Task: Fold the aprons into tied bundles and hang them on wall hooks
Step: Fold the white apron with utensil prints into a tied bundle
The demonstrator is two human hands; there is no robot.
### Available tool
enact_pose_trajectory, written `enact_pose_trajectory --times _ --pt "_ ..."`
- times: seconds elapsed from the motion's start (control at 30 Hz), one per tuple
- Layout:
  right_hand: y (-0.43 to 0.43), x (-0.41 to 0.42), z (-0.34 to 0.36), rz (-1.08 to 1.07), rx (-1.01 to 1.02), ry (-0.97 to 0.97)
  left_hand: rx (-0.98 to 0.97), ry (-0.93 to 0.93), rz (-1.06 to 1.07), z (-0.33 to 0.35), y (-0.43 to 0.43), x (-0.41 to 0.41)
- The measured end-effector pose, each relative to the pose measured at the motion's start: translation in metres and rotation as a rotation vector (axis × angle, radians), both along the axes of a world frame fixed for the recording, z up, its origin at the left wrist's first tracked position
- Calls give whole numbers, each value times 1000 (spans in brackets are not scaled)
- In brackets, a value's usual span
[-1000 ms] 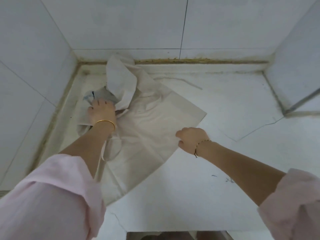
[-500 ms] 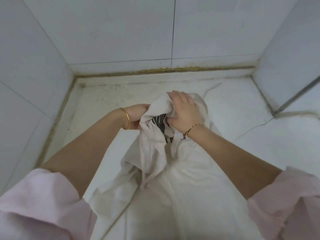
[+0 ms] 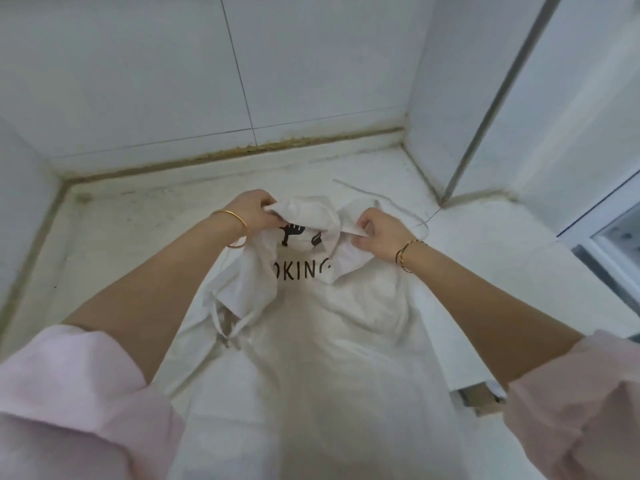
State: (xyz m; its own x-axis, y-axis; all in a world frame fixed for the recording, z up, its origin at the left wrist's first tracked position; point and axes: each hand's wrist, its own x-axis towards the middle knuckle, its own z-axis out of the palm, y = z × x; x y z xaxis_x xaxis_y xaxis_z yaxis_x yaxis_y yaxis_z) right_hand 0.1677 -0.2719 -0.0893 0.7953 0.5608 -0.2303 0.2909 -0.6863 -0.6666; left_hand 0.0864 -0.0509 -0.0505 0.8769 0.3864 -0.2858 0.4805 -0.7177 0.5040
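Note:
A white apron (image 3: 332, 334) with black lettering lies lengthwise on the white counter (image 3: 131, 244), its lower part running toward me and out of view. My left hand (image 3: 254, 211) pinches the top left corner of its bib. My right hand (image 3: 379, 233) pinches the top right corner, which is folded over. The two hands hold the top edge spread apart, a little above the counter. A thin tie string (image 3: 391, 202) trails off behind my right hand. Another strap loop (image 3: 225, 323) lies bunched at the apron's left side.
Tiled walls (image 3: 156, 81) close in the counter at the back and on the left. A white pillar with a grey strip (image 3: 485, 116) stands at the back right. A window frame (image 3: 609, 237) sits at the far right. No wall hooks are in view.
The apron has been pulled from the back left corner toward me and laid out lengthwise. Both hands met on its bunched top, then moved apart, exposing the black lettering.

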Motion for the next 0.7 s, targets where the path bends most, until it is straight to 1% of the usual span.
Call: enact_pose_trajectory --times 0.13,0.2,0.27,0.3,0.37,0.43,0.5,0.57,0.6,0.63,0.7 --pt "-53 7 3 -100 -58 -185 89 77 -58 13 -38 -3" --pt "-72 6 6 -182 4 -219 160 111 -86 23 -59 -4" --pt "-90 0 13 -259 116 -189 174 143 -82 33 -80 -9" --pt "-96 -3 15 -297 176 -164 123 151 -63 36 -87 -11" --pt "-115 -13 22 -354 277 -124 -106 165 11 37 -105 -18" --pt "-131 -20 26 -376 311 -121 -307 158 82 39 -124 -26" --pt "-155 -28 28 -333 331 -121 -437 161 108 37 -148 -32" --pt "-182 -37 28 -264 387 -10 -542 174 107 34 -176 -36" --pt "-194 -42 29 -225 384 51 -578 182 108 31 -188 -36" --pt "-211 -48 29 -186 340 65 -603 189 103 27 -204 -36" --pt "-240 -58 26 -107 120 -22 -636 205 98 16 -235 -35"
